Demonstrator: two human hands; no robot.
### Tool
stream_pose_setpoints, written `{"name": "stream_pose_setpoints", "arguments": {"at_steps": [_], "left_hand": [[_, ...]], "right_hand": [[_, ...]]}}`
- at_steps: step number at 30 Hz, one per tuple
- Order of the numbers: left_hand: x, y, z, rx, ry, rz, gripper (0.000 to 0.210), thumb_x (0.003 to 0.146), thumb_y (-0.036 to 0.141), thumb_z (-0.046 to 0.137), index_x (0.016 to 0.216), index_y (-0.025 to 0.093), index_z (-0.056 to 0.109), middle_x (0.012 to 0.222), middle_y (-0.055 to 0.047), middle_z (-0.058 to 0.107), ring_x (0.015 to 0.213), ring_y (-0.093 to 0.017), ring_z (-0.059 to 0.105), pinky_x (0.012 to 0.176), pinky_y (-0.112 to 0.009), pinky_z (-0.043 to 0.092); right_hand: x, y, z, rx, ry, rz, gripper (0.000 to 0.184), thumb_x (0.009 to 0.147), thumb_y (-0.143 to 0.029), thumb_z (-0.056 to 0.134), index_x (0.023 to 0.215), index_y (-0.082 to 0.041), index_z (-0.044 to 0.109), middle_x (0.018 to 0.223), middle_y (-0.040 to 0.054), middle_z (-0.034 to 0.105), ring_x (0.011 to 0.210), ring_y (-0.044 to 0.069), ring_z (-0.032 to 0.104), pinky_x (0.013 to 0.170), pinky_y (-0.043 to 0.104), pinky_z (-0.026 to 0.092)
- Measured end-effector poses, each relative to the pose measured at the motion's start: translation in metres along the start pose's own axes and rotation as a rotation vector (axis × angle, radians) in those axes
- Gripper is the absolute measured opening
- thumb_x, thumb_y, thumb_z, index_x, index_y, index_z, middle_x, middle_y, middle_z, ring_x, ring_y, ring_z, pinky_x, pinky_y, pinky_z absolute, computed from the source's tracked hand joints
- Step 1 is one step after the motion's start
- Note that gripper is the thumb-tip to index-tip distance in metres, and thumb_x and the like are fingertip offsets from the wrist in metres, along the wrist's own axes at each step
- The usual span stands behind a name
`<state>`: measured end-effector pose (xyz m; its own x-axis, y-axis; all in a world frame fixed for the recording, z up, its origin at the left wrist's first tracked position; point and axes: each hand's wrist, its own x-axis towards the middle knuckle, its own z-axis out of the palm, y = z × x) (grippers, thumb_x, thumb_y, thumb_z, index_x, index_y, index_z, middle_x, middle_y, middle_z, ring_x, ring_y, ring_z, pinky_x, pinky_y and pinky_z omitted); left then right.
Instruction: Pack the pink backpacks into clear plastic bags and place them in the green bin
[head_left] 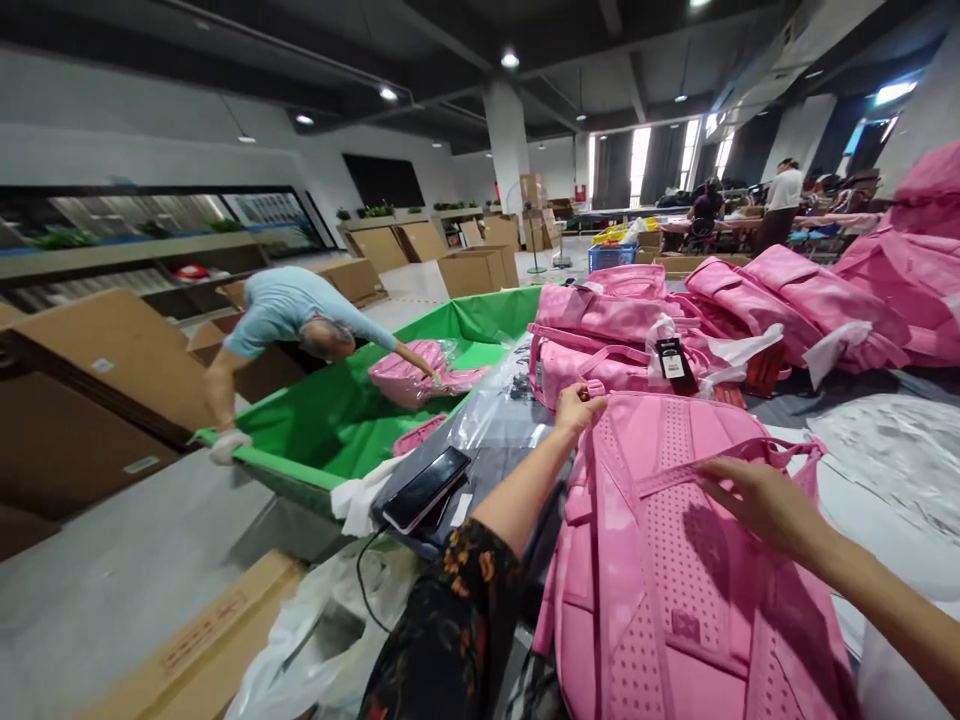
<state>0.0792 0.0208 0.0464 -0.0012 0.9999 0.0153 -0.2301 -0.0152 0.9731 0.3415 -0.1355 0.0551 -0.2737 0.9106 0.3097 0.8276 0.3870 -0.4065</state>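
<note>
A pink backpack (pixel 686 560) lies in front of me with its dotted, padded back panel and shoulder straps facing up. At its upper left corner, my left hand (pixel 579 410) is closed on a small ribbed pink strap piece (pixel 592 388). My right hand (pixel 757 500) rests over the upper right of the back panel, beside a thin pink strap (pixel 780 448). Its fingers are stretched out and nothing shows gripped in them. Just beyond stand more pink backpacks (pixel 600 320), one with a black hang tag (pixel 675 365).
A black phone (pixel 426 488) with a cable lies left of my left arm. Farther left, a person (pixel 300 310) in a light blue shirt leans over a green bin (pixel 300 440) containing pink bags. Clear plastic bags (pixel 892 470) are stacked at right. Cardboard (pixel 97 380) stands far left.
</note>
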Motion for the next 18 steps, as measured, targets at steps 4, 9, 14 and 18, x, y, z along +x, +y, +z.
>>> {"name": "stream_pose_setpoints", "arguments": {"at_steps": [4, 9, 14, 18], "left_hand": [[-0.015, 0.009, -0.024, -0.091, -0.087, -0.011, 0.036, 0.054, 0.033, 0.094, 0.075, 0.015, 0.072, 0.068, 0.002, 0.067, 0.062, -0.011, 0.059, 0.066, -0.025, 0.048], [-0.025, 0.015, -0.043, -0.088, -0.154, -0.001, 0.051, 0.045, 0.037, 0.101, 0.084, 0.012, 0.079, 0.073, -0.002, 0.073, 0.064, -0.010, 0.060, 0.064, -0.023, 0.045], [-0.009, 0.010, -0.052, -0.070, -0.086, 0.025, 0.052, 0.050, 0.047, 0.100, 0.084, 0.014, 0.076, 0.069, 0.000, 0.069, 0.062, -0.011, 0.060, 0.064, -0.023, 0.046], [0.007, 0.001, -0.043, -0.039, -0.074, 0.023, 0.053, 0.058, 0.059, 0.093, 0.075, 0.016, 0.069, 0.063, 0.002, 0.061, 0.058, -0.011, 0.057, 0.061, -0.024, 0.047]], "right_hand": [[0.095, -0.019, 0.040, -0.009, 0.070, -0.230, 0.045, 0.091, -0.025, 0.054, 0.135, -0.024, 0.065, 0.139, 0.0108, 0.067, 0.120, 0.027, 0.068, 0.098, 0.044, 0.057], [0.188, -0.049, 0.065, -0.108, -0.126, -0.340, 0.038, 0.083, -0.009, 0.059, 0.117, -0.019, 0.072, 0.128, 0.0128, 0.072, 0.131, 0.028, 0.060, 0.109, 0.044, 0.047], [0.141, -0.058, 0.079, -0.126, -0.211, -0.168, 0.027, 0.094, -0.017, 0.050, 0.112, -0.018, 0.071, 0.094, 0.0108, 0.078, 0.082, 0.024, 0.072, 0.073, 0.031, 0.053], [0.004, -0.079, 0.097, 0.047, -0.337, -0.132, 0.030, 0.092, -0.019, 0.050, 0.111, -0.022, 0.073, 0.095, 0.0054, 0.078, 0.084, 0.023, 0.070, 0.076, 0.031, 0.054]]}}
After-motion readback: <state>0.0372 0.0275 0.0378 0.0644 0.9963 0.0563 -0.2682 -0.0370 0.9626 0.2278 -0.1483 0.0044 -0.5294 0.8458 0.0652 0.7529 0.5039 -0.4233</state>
